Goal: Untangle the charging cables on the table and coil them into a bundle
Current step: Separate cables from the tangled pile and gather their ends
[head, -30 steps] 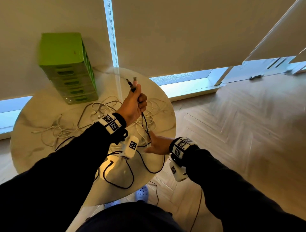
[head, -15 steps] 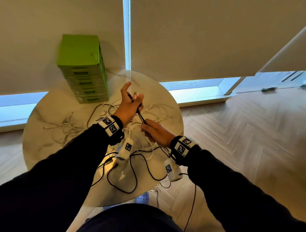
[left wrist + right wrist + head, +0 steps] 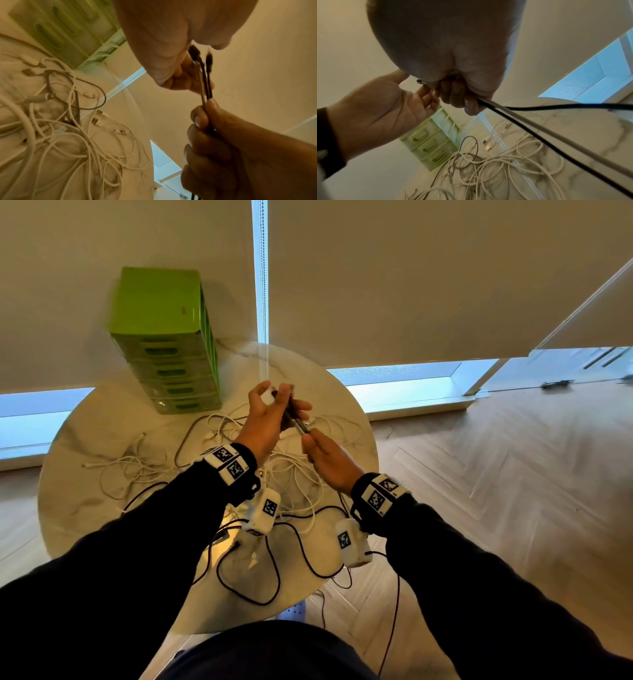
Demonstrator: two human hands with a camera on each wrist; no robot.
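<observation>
Two black cable ends (image 3: 294, 417) lie side by side across the fingers of my left hand (image 3: 274, 402), which is held above the round table with thumb and fingers spread. My right hand (image 3: 310, 436) pinches both black strands just below the left hand. In the left wrist view the plugs (image 3: 206, 65) stick up past the right hand's fingertips (image 3: 208, 108). In the right wrist view the black strands (image 3: 522, 121) run out of my curled right fingers (image 3: 458, 98), and the left palm (image 3: 382, 108) is open. A tangle of white cables (image 3: 301, 477) lies on the table beneath.
A green drawer box (image 3: 164, 337) stands at the back of the marble table (image 3: 85, 508), against the blind. More white cable (image 3: 126, 467) sprawls at the left. Loops of black cable (image 3: 270, 577) lie at the table's front and hang to the wood floor (image 3: 513, 474).
My left hand, which gripped the raised cable ends, has loosened and spread its fingers. My right hand has slid up the black strands from near the table to just below the left hand.
</observation>
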